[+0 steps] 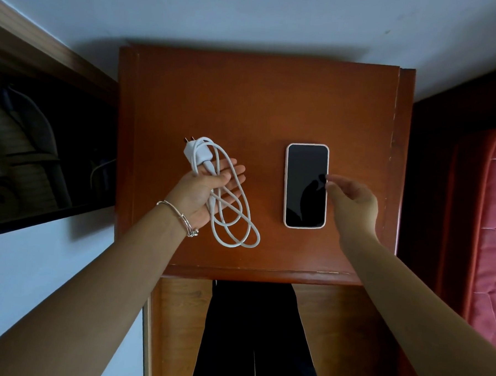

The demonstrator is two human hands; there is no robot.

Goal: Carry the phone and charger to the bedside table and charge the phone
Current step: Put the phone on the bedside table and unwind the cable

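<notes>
A phone (306, 185) in a pale pink case lies face up, screen dark, on the brown wooden table (260, 102). My right hand (352, 202) is beside its right edge with fingertips at the edge, fingers apart, holding nothing. My left hand (209, 185) is palm up over the table's left part. The white charger (198, 153) rests on its fingers, the thumb pressing on the coiled white cable (233, 218), whose loops hang down toward the table's front.
A red quilted mattress (494, 229) lies to the right of the table. A dark open shelf (42, 148) with stored items sits to the left. A pale wall runs behind the table. My dark trouser legs (256, 332) stand at the table's front.
</notes>
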